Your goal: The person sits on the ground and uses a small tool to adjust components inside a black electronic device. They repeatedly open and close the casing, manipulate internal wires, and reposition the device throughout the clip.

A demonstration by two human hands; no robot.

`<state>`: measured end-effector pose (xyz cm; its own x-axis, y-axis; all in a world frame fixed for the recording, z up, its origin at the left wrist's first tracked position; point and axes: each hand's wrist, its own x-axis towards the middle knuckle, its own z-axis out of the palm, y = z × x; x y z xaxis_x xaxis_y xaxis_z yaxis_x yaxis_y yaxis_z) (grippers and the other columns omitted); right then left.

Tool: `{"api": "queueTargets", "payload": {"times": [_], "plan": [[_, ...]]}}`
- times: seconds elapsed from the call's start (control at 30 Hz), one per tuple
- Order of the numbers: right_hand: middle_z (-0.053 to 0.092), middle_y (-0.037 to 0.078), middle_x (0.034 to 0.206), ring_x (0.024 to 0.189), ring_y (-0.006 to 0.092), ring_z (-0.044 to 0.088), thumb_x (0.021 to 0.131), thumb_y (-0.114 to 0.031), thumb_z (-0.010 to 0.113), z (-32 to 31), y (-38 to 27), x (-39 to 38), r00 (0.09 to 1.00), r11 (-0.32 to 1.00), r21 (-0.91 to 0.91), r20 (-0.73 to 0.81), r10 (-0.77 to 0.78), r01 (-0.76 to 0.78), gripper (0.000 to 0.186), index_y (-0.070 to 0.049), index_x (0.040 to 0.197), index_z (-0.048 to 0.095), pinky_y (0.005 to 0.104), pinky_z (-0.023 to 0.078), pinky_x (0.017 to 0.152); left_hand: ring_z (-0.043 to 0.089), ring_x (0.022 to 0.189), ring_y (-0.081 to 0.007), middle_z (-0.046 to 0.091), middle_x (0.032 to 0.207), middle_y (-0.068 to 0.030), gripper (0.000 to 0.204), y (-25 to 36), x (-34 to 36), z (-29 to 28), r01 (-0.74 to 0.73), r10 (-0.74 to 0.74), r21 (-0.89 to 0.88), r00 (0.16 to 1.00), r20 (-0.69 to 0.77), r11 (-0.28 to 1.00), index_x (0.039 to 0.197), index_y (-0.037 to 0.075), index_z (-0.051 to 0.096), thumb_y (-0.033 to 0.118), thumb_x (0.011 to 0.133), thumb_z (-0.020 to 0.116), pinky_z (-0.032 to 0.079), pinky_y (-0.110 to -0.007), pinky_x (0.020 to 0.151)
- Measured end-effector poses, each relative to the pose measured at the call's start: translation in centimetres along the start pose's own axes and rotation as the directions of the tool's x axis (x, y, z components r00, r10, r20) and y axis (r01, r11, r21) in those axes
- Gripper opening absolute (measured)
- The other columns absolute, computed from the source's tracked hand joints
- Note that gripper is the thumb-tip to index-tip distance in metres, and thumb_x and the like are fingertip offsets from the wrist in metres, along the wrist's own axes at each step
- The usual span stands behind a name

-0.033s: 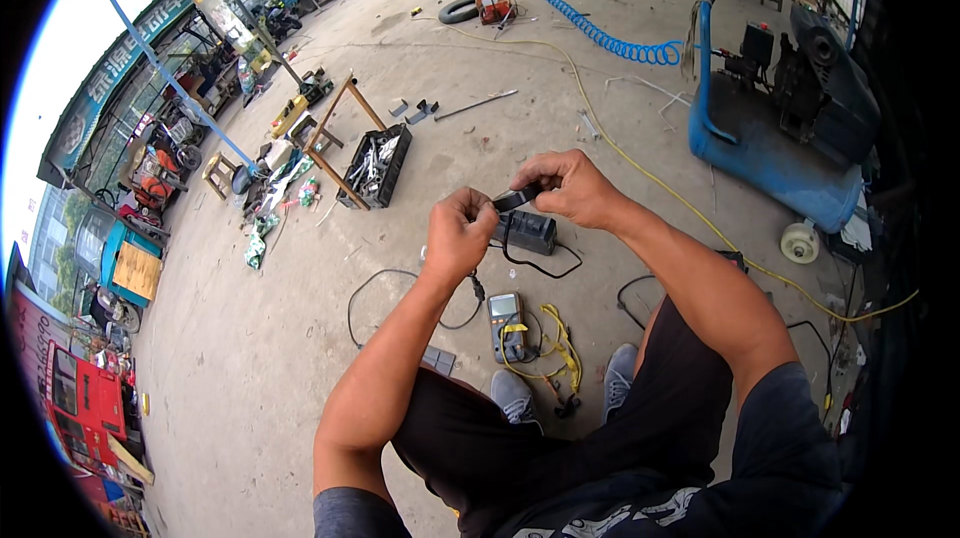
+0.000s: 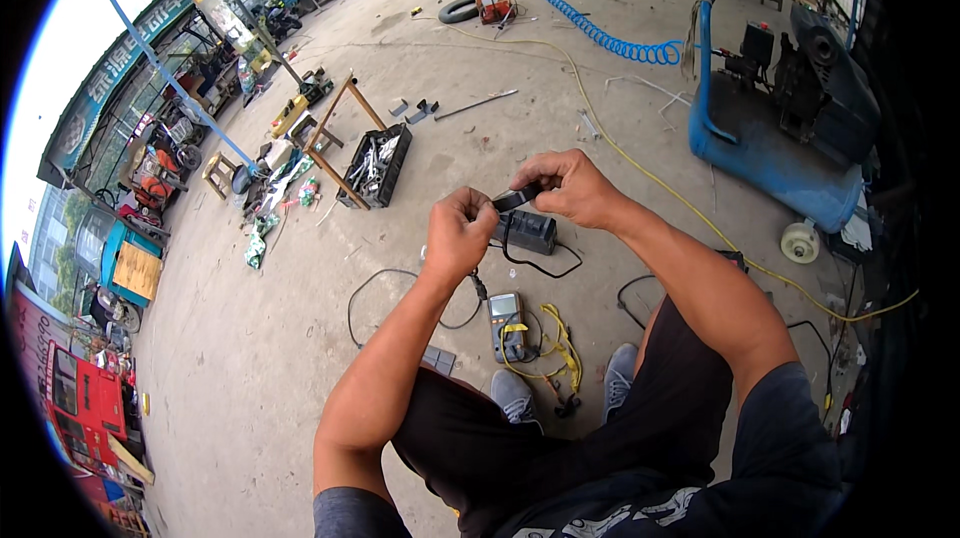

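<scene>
Both my hands are raised above a black box-shaped device [image 2: 535, 233] on the ground. In my right hand [image 2: 574, 190], between thumb and fingers, is a black tape roll [image 2: 517, 199], seen nearly edge-on. My left hand [image 2: 462, 230] is closed in a pinch at the roll's left side; what lies between its fingertips is hidden. A black cord [image 2: 513, 256] loops down beside the device. Nearer my feet lies a multimeter [image 2: 507, 326] with a grey screen, and its yellow leads [image 2: 570, 348] are bunched to the right.
A black crate [image 2: 395, 175] of metal tools stands ahead to the left, against a wooden frame [image 2: 330, 116]. To the right is a blue air compressor [image 2: 770, 143] with a coiled blue hose [image 2: 600, 35]. A yellow hose [image 2: 645, 170] crosses the concrete. A tyre [image 2: 459, 10] lies farther off.
</scene>
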<state>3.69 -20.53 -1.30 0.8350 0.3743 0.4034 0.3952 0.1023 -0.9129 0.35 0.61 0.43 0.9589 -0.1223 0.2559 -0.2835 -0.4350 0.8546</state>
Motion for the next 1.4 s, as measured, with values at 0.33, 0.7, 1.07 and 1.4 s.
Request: {"api": "queueTargets", "payload": {"times": [0.33,0.7,1.07,1.4], "plan": [[0.065,-0.002,0.087,0.073,0.0049,0.052,0.067,0.009,0.063,-0.6,-0.9,0.1,0.996,0.996,0.038,-0.022,0.087,-0.086,0.032,-0.002,0.095,0.073,0.0213,0.045,0.067,0.052,0.063,-0.0084,0.06,0.07,-0.0012,0.016,0.3,0.1,-0.1,0.095,-0.097,-0.163,0.995,0.0,0.982,0.083,-0.005,0.063,0.01,0.086,0.059,0.043,-0.025,0.056],[0.065,-0.001,0.081,0.07,0.0058,0.051,0.067,0.004,0.063,-0.4,-0.1,0.2,0.998,0.999,0.019,-0.043,0.035,-0.034,0.031,-0.003,0.095,0.073,0.0226,0.044,0.064,0.048,0.061,-0.0056,0.06,0.071,-0.0003,0.021,0.9,-0.3,0.0,0.115,-0.117,-0.216,0.993,0.002,0.97,0.089,-0.003,0.066,0.018,0.091,0.062,0.037,-0.022,0.054],[0.067,0.012,0.104,0.086,0.0161,0.059,0.071,-0.014,0.07,-1.4,-0.3,0.1,0.985,0.973,-0.218,0.128,0.112,-0.083,0.046,0.001,0.115,0.066,0.0295,0.048,0.08,0.053,0.062,-0.0083,0.061,0.07,-0.0022,0.018,0.1,0.0,-0.2,0.118,-0.116,-0.148,0.993,0.019,0.982,0.083,-0.005,0.064,0.012,0.088,0.062,0.044,-0.025,0.056],[0.066,0.024,0.113,0.109,0.0287,0.062,0.083,-0.055,0.07,-0.2,0.1,-0.3,0.93,0.951,-0.242,0.263,0.255,-0.192,0.076,0.011,0.12,0.06,0.0366,0.046,0.097,0.054,0.064,-0.0079,0.061,0.072,-0.0021,0.017,0.3,-0.3,0.6,0.127,-0.101,-0.15,0.981,0.167,0.981,0.083,-0.004,0.062,0.012,0.09,0.061,0.044,-0.025,0.057]]}}
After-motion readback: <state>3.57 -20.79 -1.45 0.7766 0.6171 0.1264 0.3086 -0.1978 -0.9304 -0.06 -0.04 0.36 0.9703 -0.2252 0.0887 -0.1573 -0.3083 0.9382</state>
